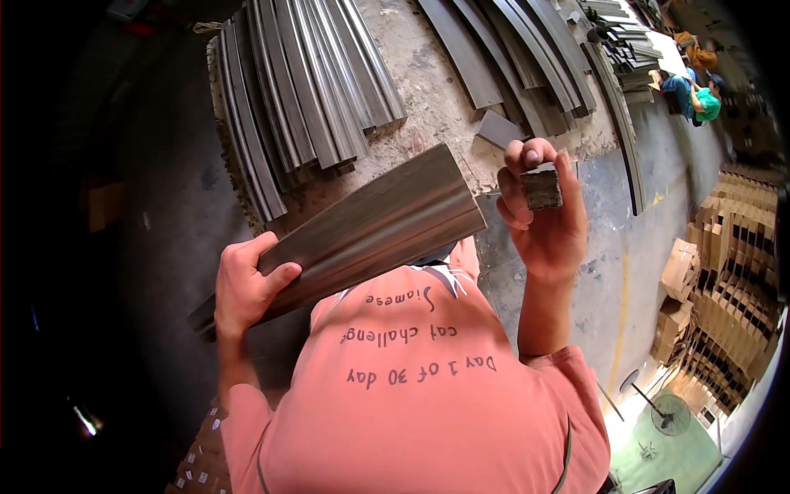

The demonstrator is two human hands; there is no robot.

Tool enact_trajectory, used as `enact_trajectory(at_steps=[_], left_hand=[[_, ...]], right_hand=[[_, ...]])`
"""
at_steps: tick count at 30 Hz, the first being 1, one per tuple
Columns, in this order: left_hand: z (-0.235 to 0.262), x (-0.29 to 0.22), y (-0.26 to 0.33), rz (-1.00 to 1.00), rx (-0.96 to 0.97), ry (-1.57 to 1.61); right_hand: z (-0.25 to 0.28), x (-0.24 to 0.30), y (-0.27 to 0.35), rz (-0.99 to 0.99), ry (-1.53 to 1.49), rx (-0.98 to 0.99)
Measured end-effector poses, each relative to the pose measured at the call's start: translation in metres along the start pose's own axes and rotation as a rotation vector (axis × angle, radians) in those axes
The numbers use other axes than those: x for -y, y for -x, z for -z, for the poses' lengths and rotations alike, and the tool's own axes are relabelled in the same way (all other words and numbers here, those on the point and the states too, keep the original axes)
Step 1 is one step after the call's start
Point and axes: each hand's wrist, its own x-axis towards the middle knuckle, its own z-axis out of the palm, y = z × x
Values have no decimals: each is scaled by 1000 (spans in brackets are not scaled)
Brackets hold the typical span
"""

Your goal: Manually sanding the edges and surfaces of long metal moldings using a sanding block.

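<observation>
My left hand (pixel 245 285) grips a long dark profiled moulding strip (pixel 370 230) near its lower end; the strip slants up to the right in front of my chest. My right hand (pixel 539 210) is raised beside the strip's upper end and pinches a small dark rectangular block (pixel 541 188) between thumb and fingers. The block is clear of the strip. I wear a salmon-pink shirt (pixel 411 395).
A worn workbench (pixel 428 90) carries a stack of similar grey strips (pixel 304 82) at left and more strips (pixel 510 49) at right, with a short offcut (pixel 498 128). Stacked cardboard boxes (pixel 732 272) and a floor fan (pixel 671 412) stand right. A seated person (pixel 699 95) is far right.
</observation>
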Motion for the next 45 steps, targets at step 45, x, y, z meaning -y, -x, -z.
enact_trajectory(at_steps=[45], left_hand=[[-11, 1, 6, 15, -142, -141]], right_hand=[[-35, 3, -1, 955, 1516, -157]])
